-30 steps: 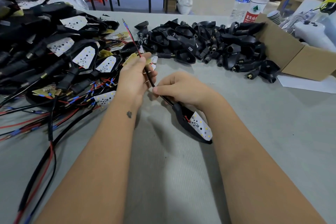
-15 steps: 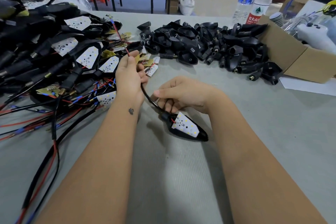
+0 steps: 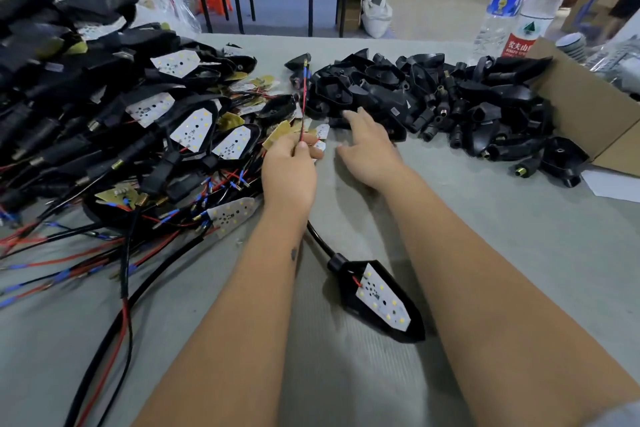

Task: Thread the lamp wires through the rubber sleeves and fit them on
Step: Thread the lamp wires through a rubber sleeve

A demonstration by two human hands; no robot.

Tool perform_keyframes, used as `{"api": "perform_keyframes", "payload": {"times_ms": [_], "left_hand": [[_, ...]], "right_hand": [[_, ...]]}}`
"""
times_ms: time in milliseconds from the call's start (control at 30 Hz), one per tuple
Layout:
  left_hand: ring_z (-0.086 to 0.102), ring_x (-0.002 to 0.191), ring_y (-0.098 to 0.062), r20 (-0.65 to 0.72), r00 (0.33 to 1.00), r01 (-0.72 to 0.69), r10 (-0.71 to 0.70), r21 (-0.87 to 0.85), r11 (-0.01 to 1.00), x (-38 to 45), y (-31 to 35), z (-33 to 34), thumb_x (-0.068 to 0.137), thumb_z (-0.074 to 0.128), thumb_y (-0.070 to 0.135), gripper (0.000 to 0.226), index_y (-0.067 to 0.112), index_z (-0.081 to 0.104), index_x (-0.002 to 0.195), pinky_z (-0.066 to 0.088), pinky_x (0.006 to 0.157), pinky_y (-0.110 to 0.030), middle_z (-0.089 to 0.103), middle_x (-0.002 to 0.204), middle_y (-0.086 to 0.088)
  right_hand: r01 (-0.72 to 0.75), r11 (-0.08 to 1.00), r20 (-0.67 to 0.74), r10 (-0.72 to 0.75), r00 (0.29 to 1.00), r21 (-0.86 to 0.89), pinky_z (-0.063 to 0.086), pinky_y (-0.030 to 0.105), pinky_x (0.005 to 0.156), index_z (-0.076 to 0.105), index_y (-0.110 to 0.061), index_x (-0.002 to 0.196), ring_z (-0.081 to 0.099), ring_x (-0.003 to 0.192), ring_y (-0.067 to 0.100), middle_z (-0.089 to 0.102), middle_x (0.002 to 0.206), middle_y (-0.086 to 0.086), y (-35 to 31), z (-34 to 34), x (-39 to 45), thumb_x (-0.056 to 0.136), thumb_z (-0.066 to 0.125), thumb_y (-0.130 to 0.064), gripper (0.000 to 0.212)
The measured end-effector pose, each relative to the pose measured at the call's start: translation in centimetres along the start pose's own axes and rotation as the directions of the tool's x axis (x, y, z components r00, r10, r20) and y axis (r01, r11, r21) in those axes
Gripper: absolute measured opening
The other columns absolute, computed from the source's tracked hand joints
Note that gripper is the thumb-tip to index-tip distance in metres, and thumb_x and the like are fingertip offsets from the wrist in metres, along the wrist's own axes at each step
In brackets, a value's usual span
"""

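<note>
A black lamp with a white LED board lies on the grey table between my forearms. Its black sleeved cable runs up under my left wrist. My left hand pinches the lamp's red and black wires, which stand upright with blue-tipped ends. My right hand is stretched forward with straight fingers, empty, its fingertips at the near edge of the pile of black rubber sleeves.
A big heap of lamps with LED boards and loose red, black and blue wires fills the left side. A cardboard box sits at the right, two water bottles behind it. White paper lies by the box.
My right hand has let go of the lamp and reached forward to the sleeve pile. The lamp now lies on the table nearer to me. My left hand raised the wires.
</note>
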State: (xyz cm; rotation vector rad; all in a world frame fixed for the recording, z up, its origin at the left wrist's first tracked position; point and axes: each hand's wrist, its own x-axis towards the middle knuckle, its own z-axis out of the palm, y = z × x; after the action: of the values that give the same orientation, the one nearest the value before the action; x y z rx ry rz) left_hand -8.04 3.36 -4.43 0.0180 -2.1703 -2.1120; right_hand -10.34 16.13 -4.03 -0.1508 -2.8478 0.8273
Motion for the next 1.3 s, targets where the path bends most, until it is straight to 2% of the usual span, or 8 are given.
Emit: {"api": "perform_keyframes", "payload": {"times_ms": [200, 500, 667, 767, 833, 1033, 1167, 1300], "left_hand": [[0.036, 0.041, -0.002, -0.012, 0.999, -0.032, 0.031, -0.059, 0.998, -0.5, 0.4, 0.0, 0.098, 0.045, 0.014, 0.020, 0.032, 0.055, 0.095, 0.029, 0.049, -0.023, 0.059, 0.061, 0.003], [0.038, 0.052, -0.009, 0.038, 0.999, 0.007, -0.004, -0.059, 0.998, -0.5, 0.5, 0.1, 0.096, 0.050, 0.006, 0.023, 0.020, 0.057, 0.079, 0.031, 0.047, -0.018, 0.060, 0.063, 0.004], [0.031, 0.037, -0.003, 0.015, 0.999, -0.045, 0.046, -0.079, 0.996, -0.8, 0.5, -0.1, 0.096, 0.053, 0.019, 0.012, 0.020, 0.061, 0.087, 0.027, 0.038, -0.015, 0.056, 0.055, 0.005], [0.034, 0.038, -0.001, 0.037, 0.998, -0.052, 0.054, -0.071, 0.996, -1.0, 0.6, -0.1, 0.093, 0.058, 0.021, 0.014, 0.021, 0.064, 0.081, 0.028, 0.041, -0.015, 0.054, 0.054, 0.008], [0.039, 0.043, -0.001, 0.086, 0.996, -0.011, 0.014, -0.037, 0.999, -1.2, 0.8, 0.0, 0.088, 0.061, 0.022, 0.017, 0.023, 0.066, 0.072, 0.031, 0.048, -0.018, 0.056, 0.056, 0.011], [0.046, 0.055, 0.002, 0.189, 0.980, -0.076, 0.067, 0.043, 0.996, -1.9, 0.8, 0.2, 0.087, 0.058, 0.019, 0.020, 0.020, 0.063, 0.067, 0.036, 0.052, -0.005, 0.059, 0.055, 0.012], [0.052, 0.067, -0.006, 0.173, 0.974, -0.157, 0.147, 0.047, 0.986, -2.4, 0.6, 0.0, 0.093, 0.058, 0.022, 0.018, 0.022, 0.067, 0.077, 0.041, 0.064, -0.011, 0.067, 0.060, 0.009], [0.061, 0.075, -0.015, 0.206, 0.966, -0.169, 0.155, 0.048, 0.984, -2.6, 0.7, -0.2, 0.095, 0.055, 0.024, 0.017, 0.019, 0.068, 0.084, 0.043, 0.072, -0.018, 0.072, 0.065, 0.001]], "right_hand": [[-0.096, 0.973, -0.159, 0.063, 0.985, -0.211, 0.026, 0.039, 0.105, 0.042, -0.021, 0.138, 0.031, 0.127, 0.029, 0.036, 0.139, 0.008, 0.3, 0.8, 1.9, 0.096, 0.050, -0.036, 0.046], [0.027, 0.985, -0.338, -0.084, 0.937, -0.170, 0.017, 0.034, 0.092, 0.054, -0.025, 0.108, 0.043, 0.113, 0.021, 0.063, 0.104, -0.007, 0.2, 1.2, 0.3, 0.089, 0.060, -0.025, 0.019], [0.003, 0.993, -0.405, 0.047, 0.913, 0.121, 0.022, 0.028, 0.092, 0.059, -0.029, 0.098, 0.047, 0.109, 0.014, 0.058, 0.090, -0.015, 0.1, 0.4, -2.2, 0.085, 0.059, -0.018, 0.017], [0.030, 0.805, -0.324, 0.203, 0.924, 0.592, 0.049, 0.025, 0.074, 0.065, -0.022, 0.093, 0.057, 0.078, 0.003, 0.062, 0.081, -0.011, 0.1, -0.4, -4.1, 0.084, 0.066, -0.015, 0.012], [0.053, 0.678, -0.314, 0.268, 0.911, 0.733, 0.045, 0.012, 0.062, 0.071, -0.015, 0.092, 0.054, 0.063, -0.003, 0.068, 0.079, -0.003, 0.2, -0.9, -5.3, 0.084, 0.070, -0.014, 0.008], [0.028, 0.097, -0.054, 0.278, 0.959, 0.995, 0.050, 0.025, 0.068, 0.064, -0.014, 0.088, 0.060, 0.079, 0.013, 0.066, 0.082, 0.001, 0.3, -1.8, -7.5, 0.100, 0.052, -0.034, 0.026], [-0.022, 0.119, 0.008, 0.116, 0.993, 0.993, 0.051, 0.029, 0.077, 0.060, -0.016, 0.096, 0.065, 0.091, 0.017, 0.069, 0.104, 0.005, 0.0, -1.8, -8.2, 0.102, 0.045, -0.037, 0.027], [-0.004, 0.219, -0.002, 0.026, 1.000, 0.976, 0.049, 0.034, 0.082, 0.064, -0.019, 0.089, 0.066, 0.093, 0.013, 0.071, 0.096, 0.002, -0.5, -1.9, -8.3, 0.102, 0.046, -0.032, 0.026]]}}
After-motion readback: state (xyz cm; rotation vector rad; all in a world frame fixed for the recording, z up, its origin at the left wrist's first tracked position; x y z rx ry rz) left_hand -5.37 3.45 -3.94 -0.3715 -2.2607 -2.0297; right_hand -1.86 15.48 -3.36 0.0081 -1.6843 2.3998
